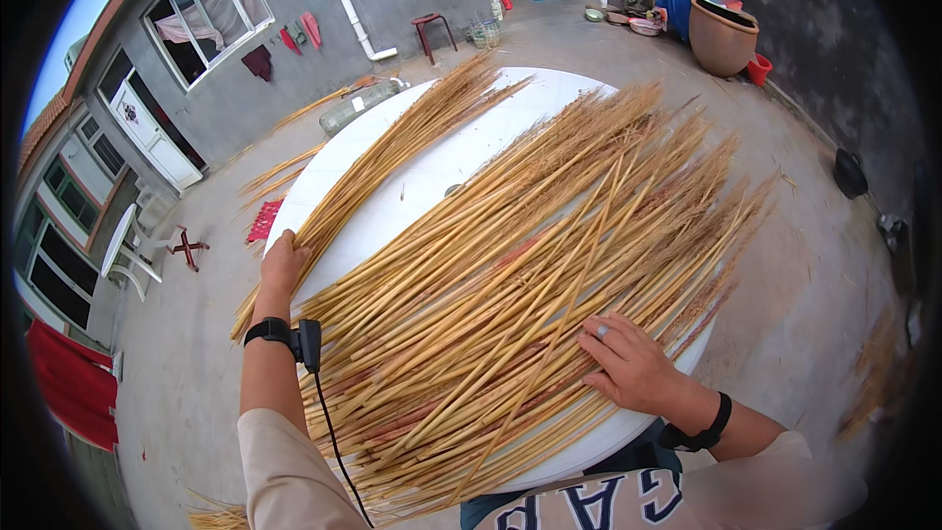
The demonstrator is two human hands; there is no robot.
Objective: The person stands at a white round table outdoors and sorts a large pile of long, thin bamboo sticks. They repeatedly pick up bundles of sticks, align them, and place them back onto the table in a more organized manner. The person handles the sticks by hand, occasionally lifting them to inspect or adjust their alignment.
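On the round table [383, 216], left hand [283, 265] grasps feathery-tipped bundle [392, 152]; right hand [633, 363], unclenched, touches stiff stalks [491, 304]; stool [428, 19] beyond

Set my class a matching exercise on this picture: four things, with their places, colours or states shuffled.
1. Left hand
2. Right hand
3. Round table
4. Large pot

A. White, partly covered by stalks
B. Over the wider spread of stalks
C. Brown, near the dark wall
D. Gripping the narrower bundle of stalks

Pairs: 1-D, 2-B, 3-A, 4-C
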